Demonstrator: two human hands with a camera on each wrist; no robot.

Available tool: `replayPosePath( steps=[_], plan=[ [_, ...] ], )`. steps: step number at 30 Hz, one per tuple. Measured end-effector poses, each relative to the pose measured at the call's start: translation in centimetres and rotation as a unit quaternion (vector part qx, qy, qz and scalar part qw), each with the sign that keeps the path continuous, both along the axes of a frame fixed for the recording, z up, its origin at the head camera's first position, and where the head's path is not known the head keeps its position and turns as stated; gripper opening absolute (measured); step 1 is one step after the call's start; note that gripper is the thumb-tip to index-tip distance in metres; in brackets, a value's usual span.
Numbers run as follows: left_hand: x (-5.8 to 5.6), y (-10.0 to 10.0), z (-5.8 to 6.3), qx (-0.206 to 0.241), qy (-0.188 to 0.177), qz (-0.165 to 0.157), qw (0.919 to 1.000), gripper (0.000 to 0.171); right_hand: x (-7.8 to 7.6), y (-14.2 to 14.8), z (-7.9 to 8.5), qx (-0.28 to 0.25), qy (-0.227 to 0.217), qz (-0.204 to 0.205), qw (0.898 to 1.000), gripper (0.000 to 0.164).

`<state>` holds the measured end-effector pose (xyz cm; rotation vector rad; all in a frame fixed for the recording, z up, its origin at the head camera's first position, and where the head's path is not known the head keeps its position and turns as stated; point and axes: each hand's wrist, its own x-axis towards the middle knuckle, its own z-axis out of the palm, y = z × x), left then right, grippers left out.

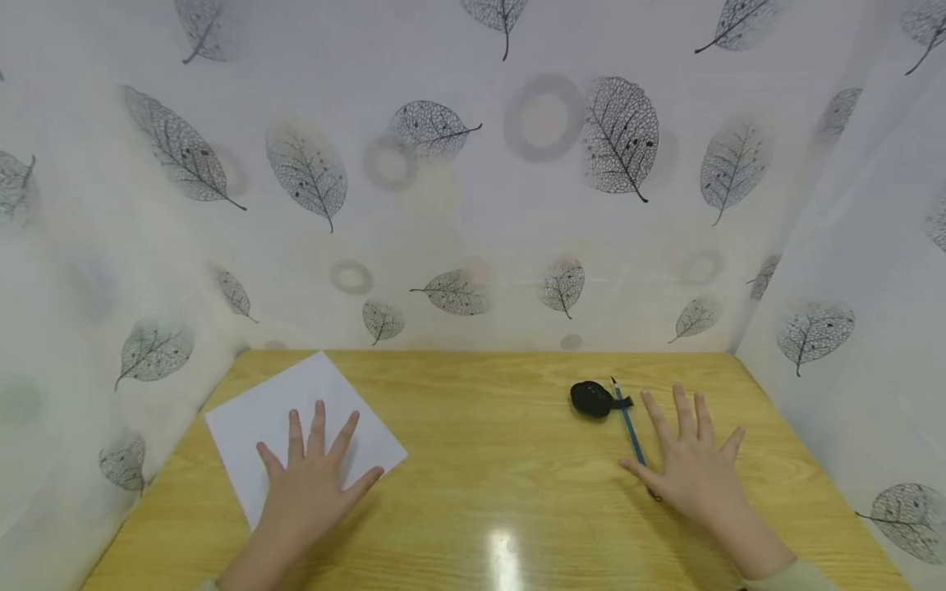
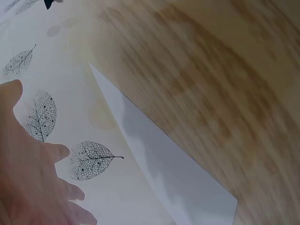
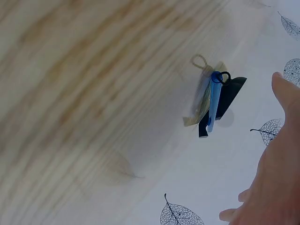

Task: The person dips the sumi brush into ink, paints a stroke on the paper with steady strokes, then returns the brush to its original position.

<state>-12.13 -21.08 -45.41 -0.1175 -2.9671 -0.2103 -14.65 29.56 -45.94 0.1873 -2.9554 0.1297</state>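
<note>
My left hand (image 1: 306,488) is spread over a square white sheet of paper (image 1: 240,427), which lies turned at an angle on the left of the table. Nothing is in that hand. To the right, my right hand (image 1: 698,476) has its fingers fanned out and holds nothing. Its thumb overlaps the looped end of a slim blue brush (image 1: 630,431) in the head view, while the right wrist view shows a gap between hand and brush (image 3: 214,101). The dark pointed tip of the brush faces away from me. Beside it sits a black rounded object (image 1: 590,400) with a short tab, its kind unclear.
The yellow wood-grain table (image 1: 473,427) reaches back to a pale curtain (image 1: 458,222) printed with leaves, which encloses the far side and both flanks. A bright light reflection (image 1: 504,558) shows near the front middle of the tabletop.
</note>
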Motion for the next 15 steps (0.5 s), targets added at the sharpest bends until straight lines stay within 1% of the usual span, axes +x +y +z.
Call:
replayPosePath(
  steps=[8,15],
  plan=[
    [-0.1,-0.5,0.2,-0.005,-0.005,0.0,1.0,0.087,-0.3,0.4,0.3,0.003,0.001,0.002,1.0,0.113],
    [-0.3,-1.3,0.2,-0.008,0.011,-0.007,0.9999,0.086,-0.5,0.7,0.4,0.008,0.03,0.012,0.999,0.112]
  ],
)
